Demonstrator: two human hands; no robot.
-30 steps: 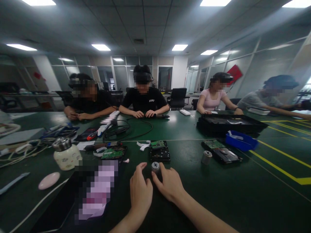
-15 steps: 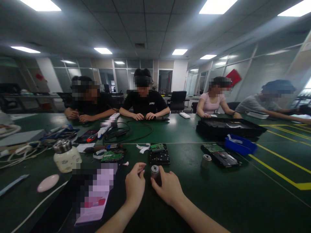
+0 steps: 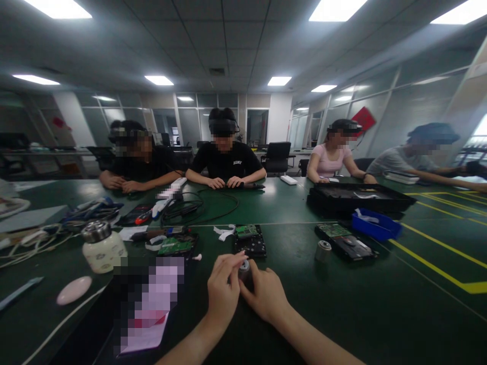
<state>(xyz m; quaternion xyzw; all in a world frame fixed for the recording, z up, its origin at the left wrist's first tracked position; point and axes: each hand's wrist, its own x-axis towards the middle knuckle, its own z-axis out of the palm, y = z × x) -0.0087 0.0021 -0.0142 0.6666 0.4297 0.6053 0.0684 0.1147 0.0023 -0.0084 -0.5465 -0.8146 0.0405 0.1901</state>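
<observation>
On the green table in front of me, my right hand (image 3: pixel 266 294) is wrapped round a small silver metal cylinder (image 3: pixel 244 265), holding it upright. My left hand (image 3: pixel 225 286) reaches over from the left, its fingers drawn together right at the top of the cylinder. Anything between those fingertips is too small or hidden to make out. Just beyond the hands lies an opened hard drive (image 3: pixel 254 246) with a green circuit board (image 3: pixel 246 232) on it. A similar metal cylinder (image 3: pixel 323 251) stands apart to the right.
Another hard drive (image 3: pixel 348 242) lies at the right beside a blue tray (image 3: pixel 375 228) and a black bin (image 3: pixel 315 203). To the left are a circuit board (image 3: pixel 177 246), an electric screwdriver (image 3: pixel 152 233), a cream bottle (image 3: pixel 104 251) and cables. Several people sit across the table.
My left hand has moved right and slightly up, from beside the cylinder to its top, and its fingers have come together. My right hand keeps hold of the cylinder.
</observation>
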